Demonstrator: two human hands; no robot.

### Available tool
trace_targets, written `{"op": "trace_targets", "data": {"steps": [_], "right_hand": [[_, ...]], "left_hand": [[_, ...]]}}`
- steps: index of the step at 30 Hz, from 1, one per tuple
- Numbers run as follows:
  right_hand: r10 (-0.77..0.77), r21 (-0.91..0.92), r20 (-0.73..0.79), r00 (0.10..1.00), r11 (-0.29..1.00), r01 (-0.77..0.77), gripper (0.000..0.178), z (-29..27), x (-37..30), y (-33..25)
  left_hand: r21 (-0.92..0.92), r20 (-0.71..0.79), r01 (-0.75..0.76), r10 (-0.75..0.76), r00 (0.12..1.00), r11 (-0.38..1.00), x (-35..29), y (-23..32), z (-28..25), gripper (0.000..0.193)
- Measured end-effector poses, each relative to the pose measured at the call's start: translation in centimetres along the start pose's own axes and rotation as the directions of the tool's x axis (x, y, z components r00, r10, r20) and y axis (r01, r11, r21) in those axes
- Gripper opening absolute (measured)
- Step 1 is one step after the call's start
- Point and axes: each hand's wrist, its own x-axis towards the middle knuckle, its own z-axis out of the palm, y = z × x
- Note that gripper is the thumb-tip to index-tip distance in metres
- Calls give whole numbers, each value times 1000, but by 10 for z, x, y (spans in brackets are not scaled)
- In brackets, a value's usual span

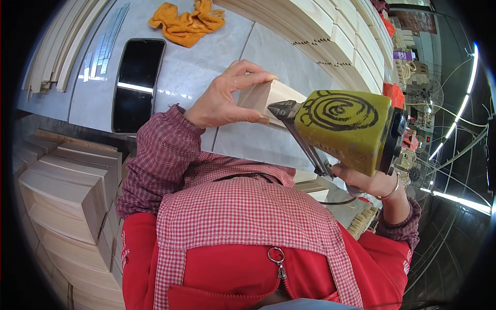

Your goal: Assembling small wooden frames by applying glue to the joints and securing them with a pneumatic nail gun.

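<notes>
My left hand (227, 98) grips a pale wooden box-like piece (285, 95), thumb on the near side and fingers on the far side. My right hand (374, 183) is wrapped round the handle of a yellow-green nail gun (341, 116) with dark spiral marks drawn on its head. The gun's dark nose points left and lies over the wooden piece's near right part; whether it touches the wood I cannot tell. The gun's head hides the right end of the piece. A thin dark hose runs near my right wrist.
A black phone (137, 85) and an orange cloth (188, 25) lie on the grey tabletop (175, 77). Stacked pale boards (338, 39) line its far right. Long wooden strips (64, 44) lie far left. Stacked wooden pieces (67, 206) stand at lower left, a bristle brush (362, 221) at right.
</notes>
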Motion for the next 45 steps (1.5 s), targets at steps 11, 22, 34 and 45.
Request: {"op": "trace_targets", "data": {"steps": [11, 22, 34, 45], "right_hand": [[-249, -37, -75, 966, 968, 247, 37, 8, 1, 4], [-392, -226, -4, 920, 896, 381, 31, 6, -3, -3], [335, 541, -310, 890, 832, -125, 12, 17, -47, 56], [547, 550, -661, 513, 819, -165, 23, 13, -73, 248]], "left_hand": [[15, 15, 20, -20, 1000, 1000, -1, -1, 0, 69], [23, 27, -10, 9, 1000, 1000, 0, 0, -2, 70], [331, -169, -178, 244, 955, 927, -21, 14, 24, 51], [643, -217, -147, 363, 906, 751, -22, 22, 41, 43]]}}
